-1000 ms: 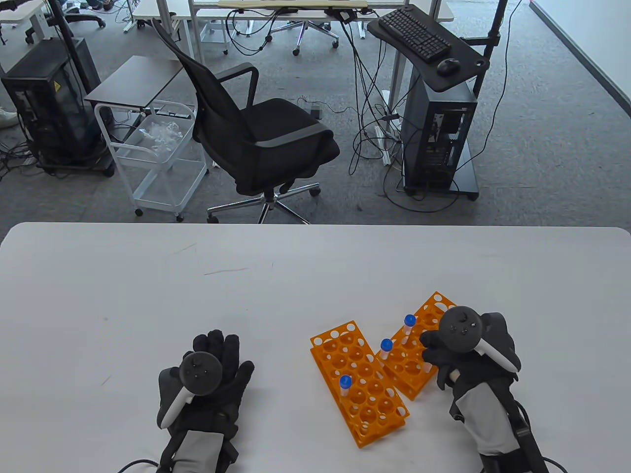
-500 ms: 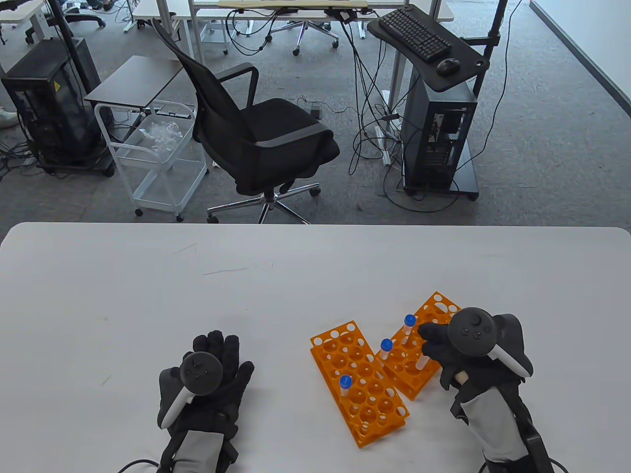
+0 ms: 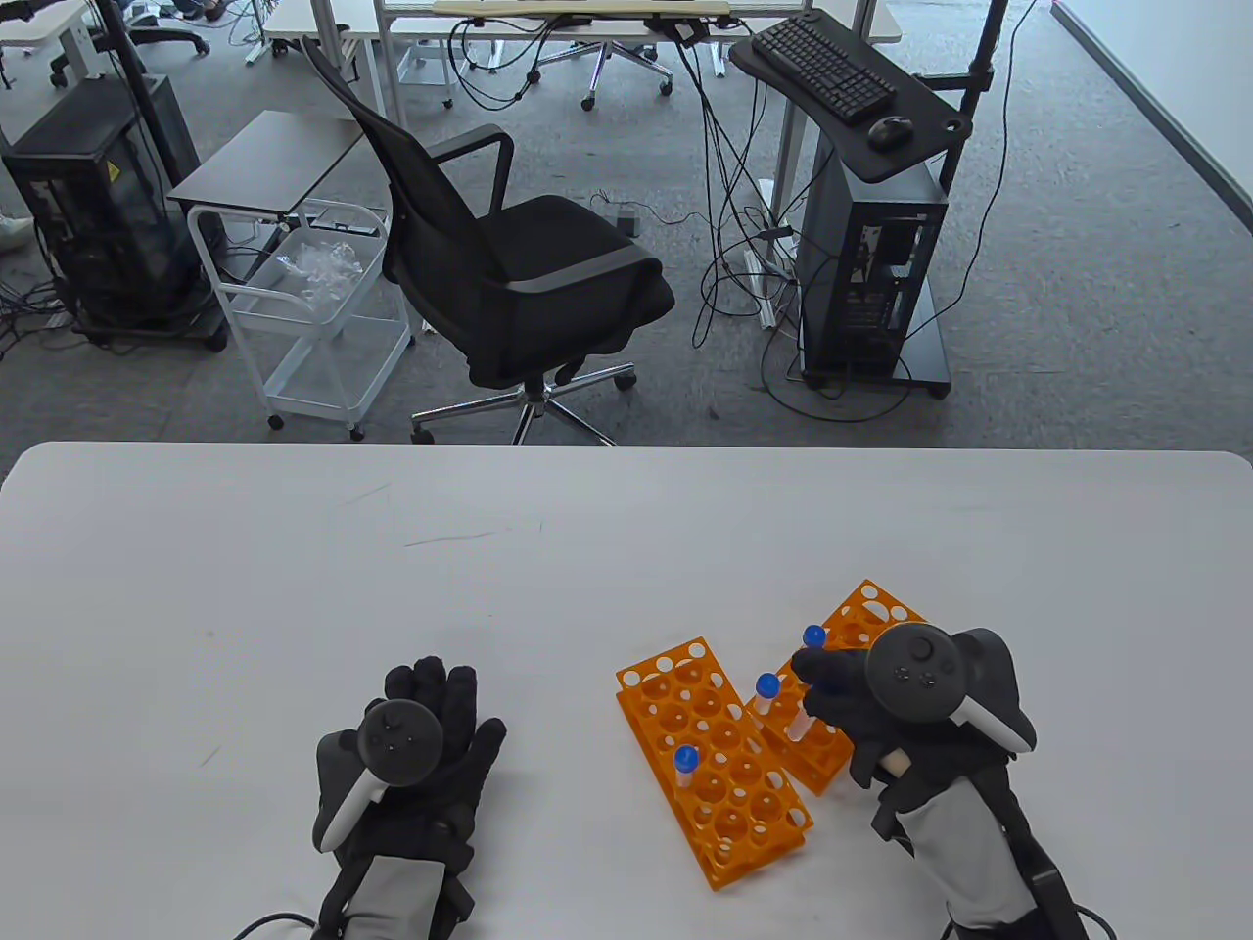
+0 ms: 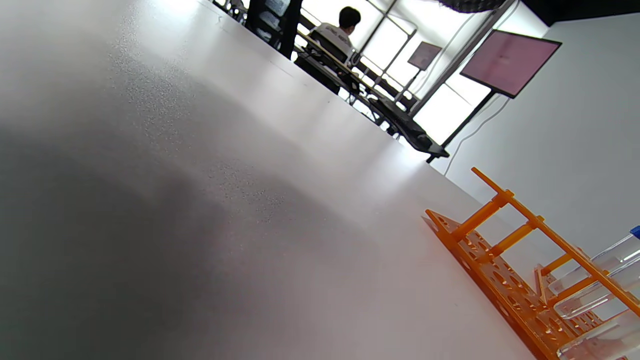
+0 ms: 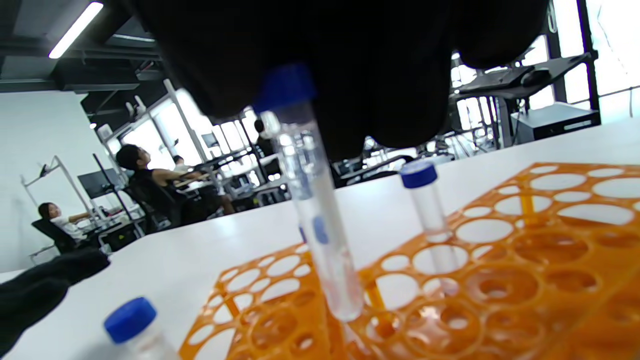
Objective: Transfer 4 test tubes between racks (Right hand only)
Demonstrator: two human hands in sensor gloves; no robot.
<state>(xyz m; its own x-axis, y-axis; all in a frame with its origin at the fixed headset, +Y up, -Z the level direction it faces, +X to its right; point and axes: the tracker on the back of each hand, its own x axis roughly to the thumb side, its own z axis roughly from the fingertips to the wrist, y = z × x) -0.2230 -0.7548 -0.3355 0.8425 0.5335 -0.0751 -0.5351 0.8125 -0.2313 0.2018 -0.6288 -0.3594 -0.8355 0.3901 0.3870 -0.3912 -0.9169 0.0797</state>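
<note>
Two orange racks lie side by side: the left rack (image 3: 729,783) and the right rack (image 3: 861,612). My right hand (image 3: 814,682) pinches a clear test tube (image 3: 800,725) by its blue cap and holds it upright above the near left part of the right rack. In the right wrist view the held tube (image 5: 320,220) hangs with its tip just over the rack holes. Two capped tubes (image 3: 766,687) (image 3: 812,638) stand in the right rack. One capped tube (image 3: 684,759) stands in the left rack. My left hand (image 3: 431,705) rests flat on the table, fingers spread, holding nothing.
The white table (image 3: 294,587) stretches far to the left and back. An office chair (image 3: 509,264) and a white cart (image 3: 313,304) stand beyond the far edge. The left wrist view shows a rack (image 4: 505,245) from the side.
My right hand has lifted a tube out of the right rack's near side and carried it leftward over that rack. The left hand has not moved.
</note>
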